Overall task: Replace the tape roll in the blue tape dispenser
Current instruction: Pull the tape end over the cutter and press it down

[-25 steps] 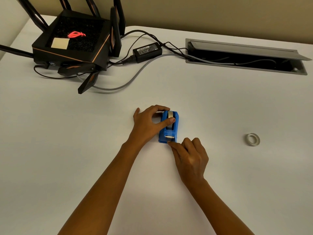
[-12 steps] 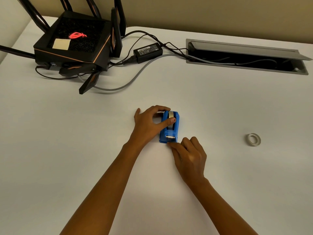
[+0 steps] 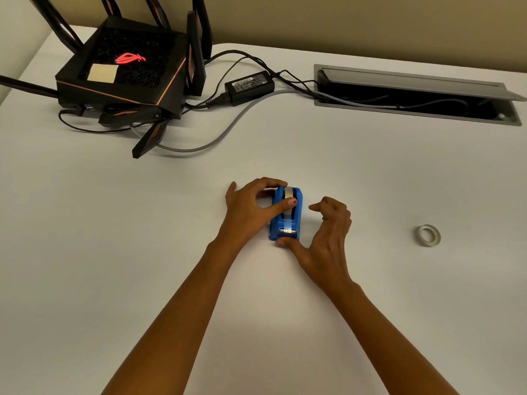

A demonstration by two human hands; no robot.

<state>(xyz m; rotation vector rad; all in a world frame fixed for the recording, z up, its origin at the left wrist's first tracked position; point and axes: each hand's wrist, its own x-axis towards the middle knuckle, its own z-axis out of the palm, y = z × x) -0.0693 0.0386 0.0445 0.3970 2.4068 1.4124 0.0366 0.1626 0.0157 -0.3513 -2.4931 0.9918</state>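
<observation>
The blue tape dispenser (image 3: 286, 220) stands on the white table (image 3: 142, 252) in the middle of the view, with a pale tape roll seated in it and its metal cutter at the near end. My left hand (image 3: 251, 209) grips it from the left, thumb across the roll on top and fingers curled around the far end. My right hand (image 3: 325, 235) is just to its right, thumb touching the near end below the cutter, fingers spread and lifted off the dispenser. A second tape roll (image 3: 429, 235) lies flat on the table far to the right.
A black router (image 3: 122, 75) with antennas stands at the back left, with a power brick (image 3: 249, 86) and cables trailing toward an open cable hatch (image 3: 413, 92) at the back right.
My right hand has opened and swung to the dispenser's right side, its fingers lifting off the near end; only the thumb stays there. My left hand keeps its grip.
</observation>
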